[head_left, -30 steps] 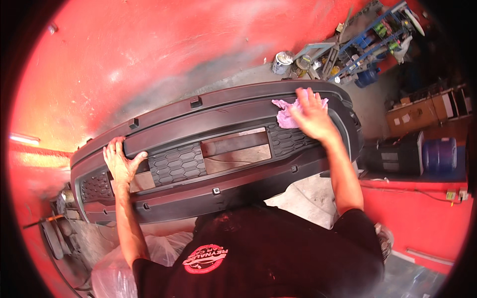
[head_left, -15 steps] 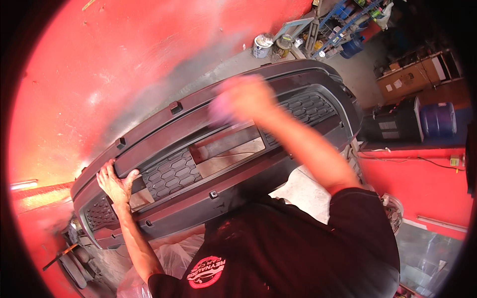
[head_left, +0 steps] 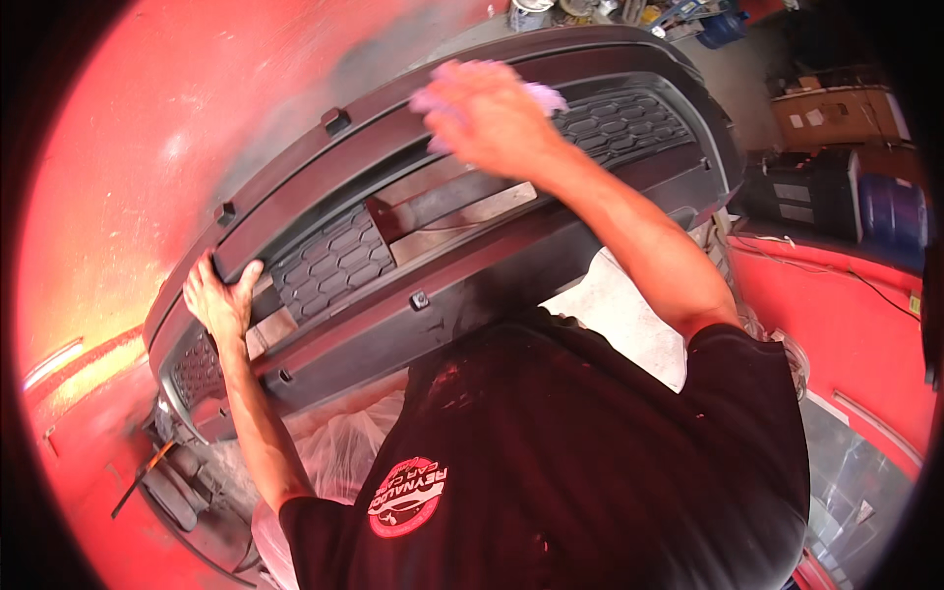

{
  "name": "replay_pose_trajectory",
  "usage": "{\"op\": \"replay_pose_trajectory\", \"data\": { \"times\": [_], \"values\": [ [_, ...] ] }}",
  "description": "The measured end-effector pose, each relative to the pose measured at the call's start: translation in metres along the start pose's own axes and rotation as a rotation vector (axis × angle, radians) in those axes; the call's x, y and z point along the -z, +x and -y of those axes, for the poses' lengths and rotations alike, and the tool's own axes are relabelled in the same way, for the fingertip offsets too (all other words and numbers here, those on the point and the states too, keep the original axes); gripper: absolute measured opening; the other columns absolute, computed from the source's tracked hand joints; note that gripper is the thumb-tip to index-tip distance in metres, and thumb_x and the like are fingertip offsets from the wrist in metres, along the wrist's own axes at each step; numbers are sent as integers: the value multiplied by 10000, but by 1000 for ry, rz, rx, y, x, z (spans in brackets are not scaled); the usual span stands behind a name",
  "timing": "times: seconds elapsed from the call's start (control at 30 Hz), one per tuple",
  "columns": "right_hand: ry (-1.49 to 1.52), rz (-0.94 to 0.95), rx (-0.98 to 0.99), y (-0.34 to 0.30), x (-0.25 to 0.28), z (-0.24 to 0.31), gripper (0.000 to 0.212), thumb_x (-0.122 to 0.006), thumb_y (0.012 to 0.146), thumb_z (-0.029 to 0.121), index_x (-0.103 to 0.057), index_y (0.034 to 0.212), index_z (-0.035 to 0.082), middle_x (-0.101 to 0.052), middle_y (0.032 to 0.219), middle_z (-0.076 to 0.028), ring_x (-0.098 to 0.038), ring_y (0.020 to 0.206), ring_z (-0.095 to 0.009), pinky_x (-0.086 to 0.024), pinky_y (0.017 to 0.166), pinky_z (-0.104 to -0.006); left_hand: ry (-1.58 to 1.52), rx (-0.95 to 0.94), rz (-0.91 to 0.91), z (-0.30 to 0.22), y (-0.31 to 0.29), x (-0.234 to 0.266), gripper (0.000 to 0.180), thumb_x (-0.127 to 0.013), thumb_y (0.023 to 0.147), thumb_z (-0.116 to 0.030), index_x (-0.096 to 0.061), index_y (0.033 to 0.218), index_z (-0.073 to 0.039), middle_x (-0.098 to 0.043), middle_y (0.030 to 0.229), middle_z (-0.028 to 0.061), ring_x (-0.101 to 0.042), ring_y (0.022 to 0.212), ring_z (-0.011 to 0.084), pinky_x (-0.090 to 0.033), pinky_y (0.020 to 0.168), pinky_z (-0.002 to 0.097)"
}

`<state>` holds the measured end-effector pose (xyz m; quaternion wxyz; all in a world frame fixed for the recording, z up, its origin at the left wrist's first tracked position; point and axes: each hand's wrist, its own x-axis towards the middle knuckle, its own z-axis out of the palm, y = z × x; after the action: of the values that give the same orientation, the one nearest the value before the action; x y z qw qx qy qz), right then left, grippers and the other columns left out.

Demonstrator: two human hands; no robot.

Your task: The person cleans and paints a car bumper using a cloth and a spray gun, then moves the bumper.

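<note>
A dark grey car bumper [head_left: 511, 324] with honeycomb mesh panels and rectangular openings lies slantwise before me. My left hand [head_left: 222, 303] grips it near its left end, fingers over the bar and thumb spread beside a small opening. Higher up and to the right, my right hand [head_left: 492, 123] is closed over a bunched purple cloth [head_left: 544, 96] on the bumper's upper bar, above the large middle opening. Motion blurs this hand slightly, and it covers most of the cloth.
A red wall [head_left: 128, 187] rises at the far left. Beyond the bumper stand paint cans [head_left: 531, 14]. A black case [head_left: 801, 197] and a blue drum [head_left: 892, 221] are at the right. Clear plastic sheeting [head_left: 344, 442] hangs below the bumper, near my left forearm.
The view has shifted, so the bumper sits higher in it. My right hand, more blurred before, has moved with the cloth slightly toward the bumper's far edge. The left hand keeps its grip.
</note>
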<state>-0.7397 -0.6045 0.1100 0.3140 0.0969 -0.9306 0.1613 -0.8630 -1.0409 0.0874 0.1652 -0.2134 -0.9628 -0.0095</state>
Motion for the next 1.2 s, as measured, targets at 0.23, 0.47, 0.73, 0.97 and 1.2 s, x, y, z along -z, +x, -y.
{"op": "replay_pose_trajectory", "data": {
  "times": [0.23,0.47,0.73,0.97,1.2],
  "values": [
    [319,190,320,-50,8,188,295,-610,853,336,-676,1058,134,-651,1128,-59,-583,1078,-260,-410,977,-490,-1,31,173,-2,25,4,960,-671,673,-778,-533,1328,-90,-582,1240,200,-500,1210,392,-332,1048,525],
    [-200,363,-35,-148,163,-21,527,-668,797,147,-596,1316,99,-586,1340,-110,-555,1228,-295,-355,1082,-492,-25,-20,127,1,15,12,913,-671,707,-751,-541,1316,-85,-587,1229,191,-515,1185,386,-360,1021,512],
    [48,222,251,-132,92,91,529,-676,784,287,-610,1279,115,-603,1296,-99,-531,1267,-291,-340,1112,-554,5,72,217,3,19,12,1036,-619,681,-829,-507,1361,-56,-535,1321,218,-467,1251,402,-317,1072,516],
    [56,269,533,-92,-2,216,600,-590,797,300,-521,1386,207,-514,1423,-59,-445,1358,-293,-248,1160,-602,-24,79,266,4,23,12,1030,-605,703,-819,-481,1383,-56,-518,1360,226,-426,1316,411,-278,1111,536],
    [98,259,550,-59,-106,316,503,-537,841,326,-589,1302,132,-502,1439,-133,-414,1377,-350,-221,1182,-564,-8,60,296,-8,29,13,1044,-631,690,-812,-446,1418,-87,-506,1378,210,-404,1337,405,-241,1120,557]
  ]
}}
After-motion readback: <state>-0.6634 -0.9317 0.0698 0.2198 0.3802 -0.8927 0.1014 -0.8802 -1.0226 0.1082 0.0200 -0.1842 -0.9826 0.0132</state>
